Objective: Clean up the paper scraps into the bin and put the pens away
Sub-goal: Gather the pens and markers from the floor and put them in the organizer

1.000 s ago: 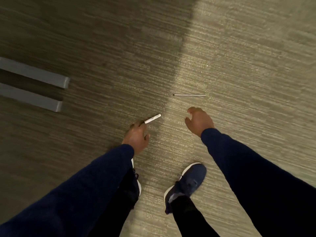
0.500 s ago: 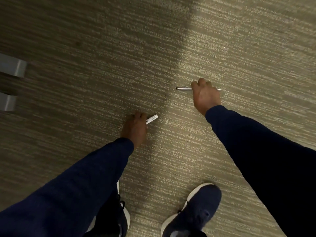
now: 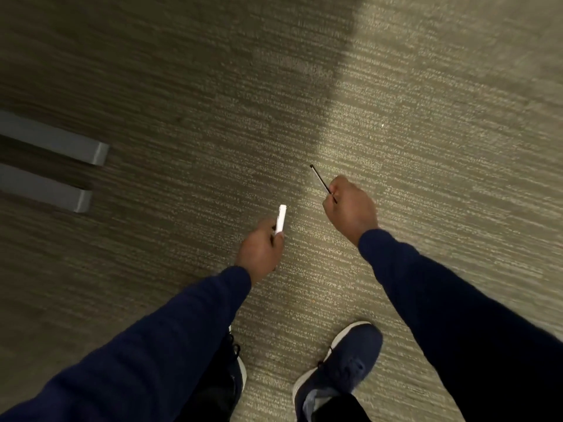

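Observation:
My left hand point(image 3: 261, 248) is closed around a short white pen point(image 3: 281, 219) whose free end points up and away from me. My right hand point(image 3: 352, 208) grips a thin dark pen point(image 3: 320, 181) near one end; the rest of it sticks out up and to the left. Both hands are held above the striped carpet, a little apart from each other. A tiny white speck point(image 3: 382, 125) lies on the carpet beyond my right hand. No bin is in view.
Two grey metal furniture feet point(image 3: 51, 138) point(image 3: 42, 187) reach in from the left edge. My dark blue shoes point(image 3: 341, 370) stand on the carpet below my hands. A shadow covers the left half of the floor.
Half a second ago my right hand was reaching onto the thin pen on the floor; now it has lifted it. My left hand has raised the white pen upright.

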`<move>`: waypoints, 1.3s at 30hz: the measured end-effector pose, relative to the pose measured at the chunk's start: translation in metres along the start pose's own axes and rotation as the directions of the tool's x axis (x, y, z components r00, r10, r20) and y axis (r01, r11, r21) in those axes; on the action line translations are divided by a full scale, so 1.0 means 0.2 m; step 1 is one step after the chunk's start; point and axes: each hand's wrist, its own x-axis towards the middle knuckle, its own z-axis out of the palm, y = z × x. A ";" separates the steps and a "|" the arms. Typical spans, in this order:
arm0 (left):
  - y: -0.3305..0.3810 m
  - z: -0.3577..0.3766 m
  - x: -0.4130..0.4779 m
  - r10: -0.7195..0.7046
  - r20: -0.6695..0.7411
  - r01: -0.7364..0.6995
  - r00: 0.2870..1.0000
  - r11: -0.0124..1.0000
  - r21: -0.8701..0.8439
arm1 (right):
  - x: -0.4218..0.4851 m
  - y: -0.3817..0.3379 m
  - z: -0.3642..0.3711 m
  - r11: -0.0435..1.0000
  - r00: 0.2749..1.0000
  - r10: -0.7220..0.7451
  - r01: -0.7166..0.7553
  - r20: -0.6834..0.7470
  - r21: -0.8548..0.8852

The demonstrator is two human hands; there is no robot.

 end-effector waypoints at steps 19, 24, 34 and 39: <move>1.51 -1.47 -1.31 -0.020 -0.216 0.005 0.976 0.998 -0.067 | -0.90 -1.36 -1.77 0.804 0.987 0.054 -0.134 0.153 0.579; 1.68 -1.73 -1.72 0.007 -0.307 -0.028 0.952 0.998 -0.064 | -1.10 -1.62 -2.12 0.651 0.967 0.015 -0.204 0.256 0.731; 1.83 -2.11 -2.28 0.108 -0.487 -0.179 0.867 0.979 -0.102 | -1.42 -2.08 -2.43 0.749 0.989 -0.144 0.093 0.024 0.656; 1.77 -2.33 -2.44 0.143 -0.518 -0.242 0.843 0.962 -0.127 | -1.47 -2.36 -2.43 0.847 0.960 -0.257 0.277 -0.108 0.453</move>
